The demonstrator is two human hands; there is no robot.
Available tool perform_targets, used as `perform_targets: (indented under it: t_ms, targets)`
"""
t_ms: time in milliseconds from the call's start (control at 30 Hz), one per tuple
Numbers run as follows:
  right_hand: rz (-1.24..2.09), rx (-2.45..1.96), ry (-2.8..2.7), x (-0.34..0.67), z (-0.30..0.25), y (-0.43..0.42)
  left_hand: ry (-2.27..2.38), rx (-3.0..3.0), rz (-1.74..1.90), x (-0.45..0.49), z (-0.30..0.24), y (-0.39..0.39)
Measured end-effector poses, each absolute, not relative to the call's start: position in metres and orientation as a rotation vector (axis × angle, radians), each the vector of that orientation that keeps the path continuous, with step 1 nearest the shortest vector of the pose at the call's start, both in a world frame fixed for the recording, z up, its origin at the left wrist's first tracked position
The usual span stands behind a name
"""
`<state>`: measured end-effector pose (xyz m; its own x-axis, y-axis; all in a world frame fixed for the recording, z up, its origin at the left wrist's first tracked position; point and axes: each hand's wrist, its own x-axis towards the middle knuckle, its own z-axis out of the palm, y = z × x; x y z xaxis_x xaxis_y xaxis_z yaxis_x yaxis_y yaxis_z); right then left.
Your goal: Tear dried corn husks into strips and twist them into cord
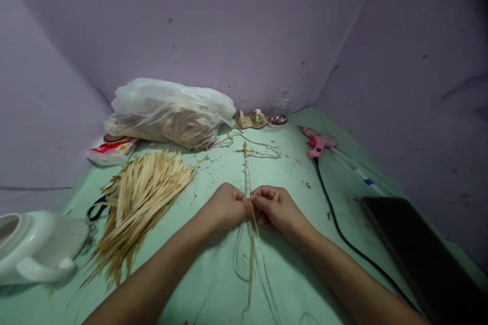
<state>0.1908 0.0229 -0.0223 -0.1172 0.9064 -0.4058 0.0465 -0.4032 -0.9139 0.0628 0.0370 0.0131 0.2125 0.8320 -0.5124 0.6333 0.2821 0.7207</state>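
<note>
A thin braided cord of straw-coloured fibre [247,165] runs down the middle of the table. Its lower end is pinched between my two hands. My left hand [231,206] is closed on the cord from the left, fingers curled. From the other side my right hand [275,208] pinches it, thumb and fingertips almost touching the left hand's. Below the hands hang loose strands [251,259], one a flat strip and others thin as string. The exact crossing of the strands is hidden by my fingers. More thin cord [263,155] loops on the table beyond.
At left lie a bundle of dry straw strips [147,198], a white jug-like container [46,249] and a red-and-white packet [113,151]. A plastic bag [171,111], woven piece [251,120] and bead container [278,118] stand behind. Right: pink glue gun [317,141], its black cable, dark tablet-like slab [415,254].
</note>
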Motion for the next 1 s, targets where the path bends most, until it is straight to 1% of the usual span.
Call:
perform_targets:
  t_ms: [133, 267, 433, 567, 667, 733, 867, 933, 1000]
  targets:
    - [1.592, -1.482, -1.061, 0.19, -0.02, 0.023, 1.77, 1.997, 0.141, 0.078, 0.014, 0.014]
    - [1.62, -1.457, -0.983, 0.19, -0.019, 0.023, 1.736, 2.282, -0.024, 0.091, 0.01, -0.008]
    - [1.647, -1.4, -0.929, 0.192, -0.019, 0.023, 1.544, 2.391, -0.068, 0.096, 0.005, -0.017]
    - [1.672, -1.413, -0.948, 0.194, -0.017, 0.024, 1.508, 2.217, 0.031, 0.083, 0.02, -0.004]
    - [1.697, -1.401, -0.939, 0.196, -0.015, 0.025, 1.693, 1.932, 0.32, 0.071, 0.03, 0.015]
    - [1.716, -1.385, -0.946, 0.197, -0.014, 0.026, 1.677, 1.605, 0.439, 0.067, 0.03, 0.026]
    - [1.708, -1.355, -0.996, 0.197, -0.015, 0.026, 1.356, 0.977, 0.407, 0.07, 0.017, 0.034]
    - [1.708, -1.349, -1.014, 0.198, -0.016, 0.026, 1.279, 0.92, 0.424, 0.071, 0.012, 0.035]
    - [1.71, -1.359, -1.027, 0.199, -0.016, 0.026, 1.295, 0.984, 0.397, 0.071, 0.008, 0.036]
